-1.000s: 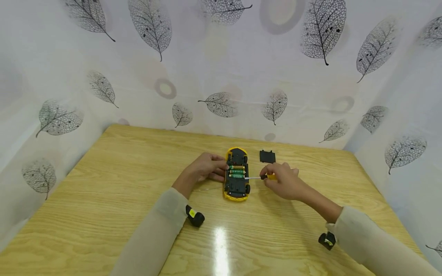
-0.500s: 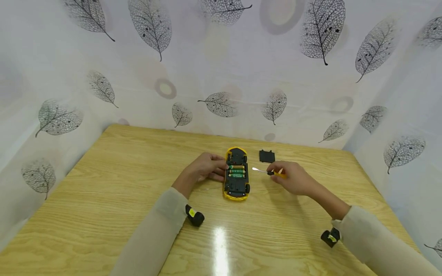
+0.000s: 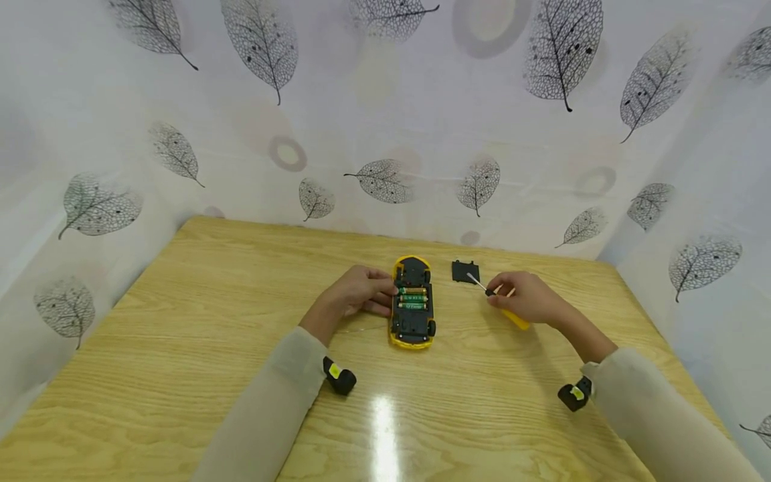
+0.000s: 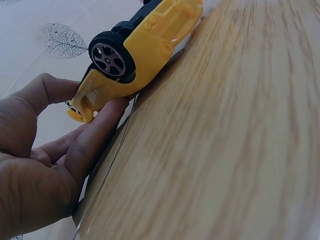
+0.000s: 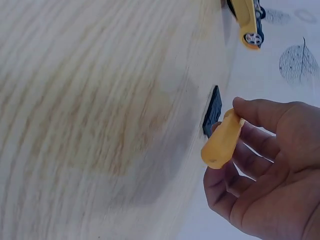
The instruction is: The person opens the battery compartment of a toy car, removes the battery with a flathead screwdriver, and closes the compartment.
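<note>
The right hand (image 3: pixel 527 298) pinches a screwdriver (image 5: pixel 222 145), its fingers closed around the yellow handle; the metal shaft points toward ten o'clock. Its tip overlaps a flat black cover (image 3: pixel 460 270) lying on the table; whether they touch cannot be told. The left hand (image 3: pixel 358 291) grips a yellow toy car (image 3: pixel 413 328) between thumb and fingers, at the car's nine o'clock side, partly hiding that edge.

The single car lies upside down, its long axis running from twelve to six. Three batteries (image 3: pixel 413 298), green with coppery ends, sit crosswise and side by side in its bay; they carry pale lettering too small to read. From the car, the one cover is at two o'clock and the screwdriver hand at three. At eight o'clock, a thin pale line (image 3: pixel 363 330), perhaps a wire, crosses the wood-grain table (image 3: pixel 241 381).

Two black wrist cameras (image 3: pixel 339 376), each bearing a yellow patch, hang by two beige sleeves (image 3: pixel 268 405). Beyond the table, from ten through two o'clock, stands pale cloth (image 3: pixel 373 100) printed with dark skeleton leaves.
</note>
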The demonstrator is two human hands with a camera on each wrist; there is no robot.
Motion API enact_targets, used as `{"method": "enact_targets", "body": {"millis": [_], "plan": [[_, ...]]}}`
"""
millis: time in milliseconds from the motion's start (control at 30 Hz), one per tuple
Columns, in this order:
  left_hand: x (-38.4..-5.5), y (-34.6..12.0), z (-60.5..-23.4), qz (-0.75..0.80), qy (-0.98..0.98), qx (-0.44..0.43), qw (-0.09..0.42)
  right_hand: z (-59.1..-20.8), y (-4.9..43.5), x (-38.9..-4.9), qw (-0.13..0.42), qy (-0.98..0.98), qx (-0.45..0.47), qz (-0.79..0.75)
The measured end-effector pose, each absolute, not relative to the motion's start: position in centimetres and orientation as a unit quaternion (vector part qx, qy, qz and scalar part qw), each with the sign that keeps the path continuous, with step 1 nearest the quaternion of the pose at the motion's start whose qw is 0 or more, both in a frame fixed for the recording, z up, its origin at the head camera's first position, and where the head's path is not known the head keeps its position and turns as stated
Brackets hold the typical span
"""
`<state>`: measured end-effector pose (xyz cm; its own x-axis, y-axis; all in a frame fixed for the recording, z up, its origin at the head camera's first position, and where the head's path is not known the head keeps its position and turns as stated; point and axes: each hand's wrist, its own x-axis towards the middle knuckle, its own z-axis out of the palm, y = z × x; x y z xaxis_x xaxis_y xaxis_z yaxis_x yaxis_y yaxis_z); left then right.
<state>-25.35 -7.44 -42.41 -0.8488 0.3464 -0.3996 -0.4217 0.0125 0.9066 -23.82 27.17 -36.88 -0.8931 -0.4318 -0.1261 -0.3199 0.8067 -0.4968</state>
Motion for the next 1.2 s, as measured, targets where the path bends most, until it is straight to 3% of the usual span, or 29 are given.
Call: {"method": "enact_targets", "body": {"millis": [333,1200], "plan": [[-25.4,-7.7,-42.4,0.708,0.652,-0.018,0.271,-36.7,28.3,-25.5,0.178,0.935,-0.109,-0.286],[-25.1,-7.6,-42.3,0.707,0.653,-0.015,0.271,-37.9,31.5,-28.8,0.193,0.925,0.038,-0.324]]}}
